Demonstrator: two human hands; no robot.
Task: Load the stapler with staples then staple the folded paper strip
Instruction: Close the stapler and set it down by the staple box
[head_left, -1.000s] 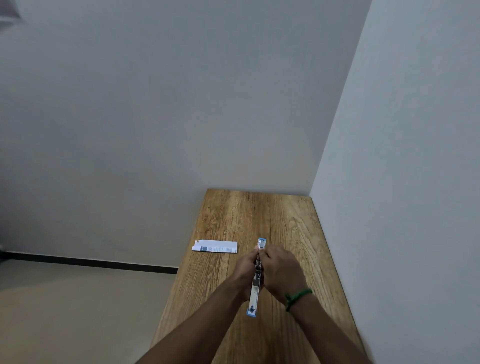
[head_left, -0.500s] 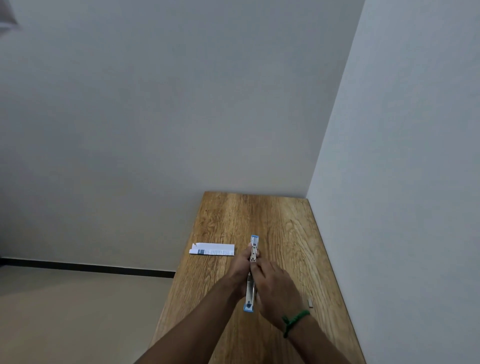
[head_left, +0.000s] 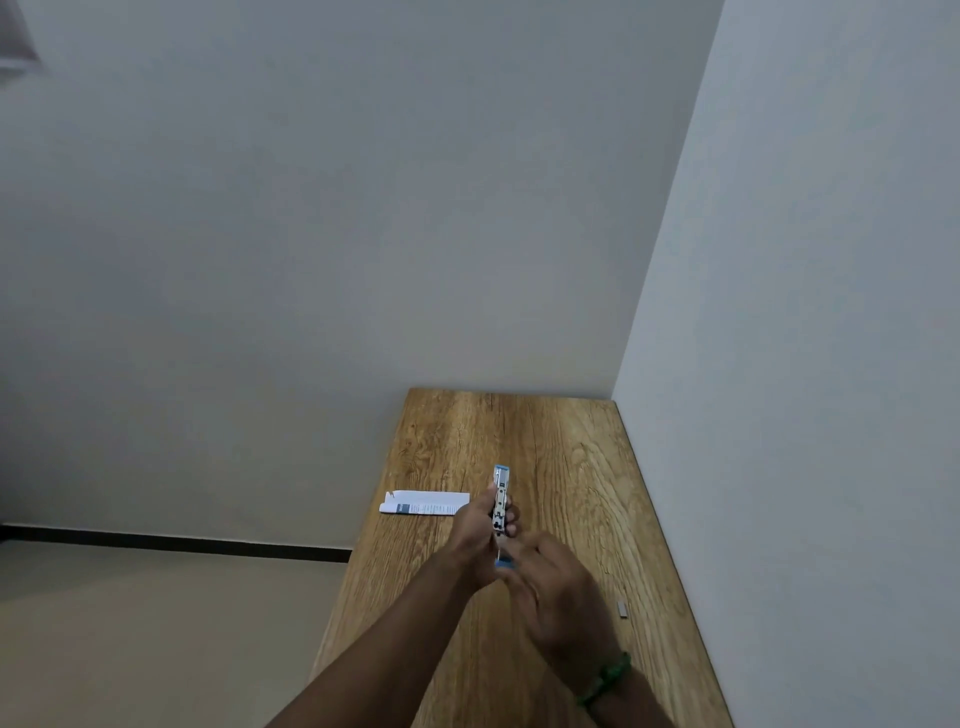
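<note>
Both hands are on the stapler (head_left: 501, 492), which is held up off the tabletop (head_left: 561, 457) near its middle, with its length pointing away from us. The left hand (head_left: 480, 522) grips the metal body, fingers wrapped round it. The right hand (head_left: 553, 590) has its fingers curled at the near end, where it appears to pinch the blue rear piece (head_left: 504, 564). That piece stands apart from the body on a thin rod.

We judge this to be the loading step, with the magazine being opened and no staples in it yet. A short grey bar that we take for the staples (head_left: 622, 609) lies on the tabletop to the right, well apart from both hands. The next move calls for the right hand to let go, pick up that small bar and seat it straight in the channel while the left hand keeps the stapler level.

The folded paper strip (head_left: 426, 503) lies flat just left of the stapler, untouched. It carries a dark blue block and rows of fine print, too small for us to read. We can make out no brand or lettering on the stapler.
</note>
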